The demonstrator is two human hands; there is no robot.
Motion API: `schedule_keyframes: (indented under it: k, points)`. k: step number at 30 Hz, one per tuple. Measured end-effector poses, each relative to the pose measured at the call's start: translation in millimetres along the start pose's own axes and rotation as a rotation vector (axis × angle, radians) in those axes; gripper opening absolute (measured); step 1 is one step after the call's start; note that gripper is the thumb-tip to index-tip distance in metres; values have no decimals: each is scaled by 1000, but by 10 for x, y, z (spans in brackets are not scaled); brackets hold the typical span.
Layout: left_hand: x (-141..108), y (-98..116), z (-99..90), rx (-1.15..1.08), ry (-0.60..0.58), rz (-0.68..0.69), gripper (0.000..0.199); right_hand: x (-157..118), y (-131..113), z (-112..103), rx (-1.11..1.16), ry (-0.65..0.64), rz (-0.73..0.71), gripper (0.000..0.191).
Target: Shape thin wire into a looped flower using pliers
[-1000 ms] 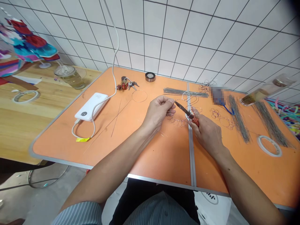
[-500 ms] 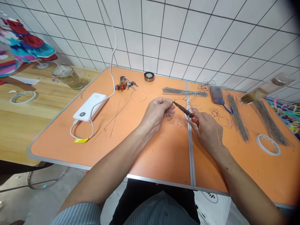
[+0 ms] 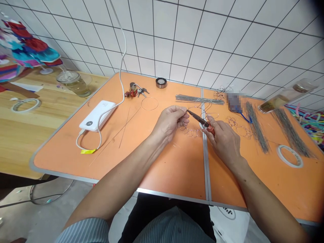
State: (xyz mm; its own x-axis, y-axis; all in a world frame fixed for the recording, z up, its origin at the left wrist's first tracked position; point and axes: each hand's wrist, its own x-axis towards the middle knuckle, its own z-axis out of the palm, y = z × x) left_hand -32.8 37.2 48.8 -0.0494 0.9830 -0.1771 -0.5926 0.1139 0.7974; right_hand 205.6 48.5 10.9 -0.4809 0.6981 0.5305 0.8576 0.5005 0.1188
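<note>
My left hand (image 3: pixel 172 120) pinches a thin wire piece bent into a ring of small loops (image 3: pixel 193 132), near the middle of the orange table (image 3: pixel 162 175). Red-handled pliers (image 3: pixel 198 118) are gripped in my right hand (image 3: pixel 222 136), their dark tips touching the wire beside my left thumb and fingertips. Whether the jaws are closed on the wire is too small to tell. Just behind my hands lies a bundle of straight wires (image 3: pixel 189 99). A single wire circle (image 3: pixel 149 103) rests flat to the left.
On the left are a white power bank (image 3: pixel 97 115) with its cable, and keys (image 3: pixel 141 91). A tape roll (image 3: pixel 161 82) sits at the back. At right lie more wire bundles (image 3: pixel 257 128), a white ring (image 3: pixel 290 156) and a glass bottle (image 3: pixel 286 97).
</note>
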Motion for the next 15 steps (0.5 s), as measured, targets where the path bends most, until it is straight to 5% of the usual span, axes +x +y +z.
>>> schedule_keyframes:
  k: [15]
  points:
    - [-2, 143, 38, -97, -39, -242, 34, -3, 39, -6, -74, 19, -18, 40]
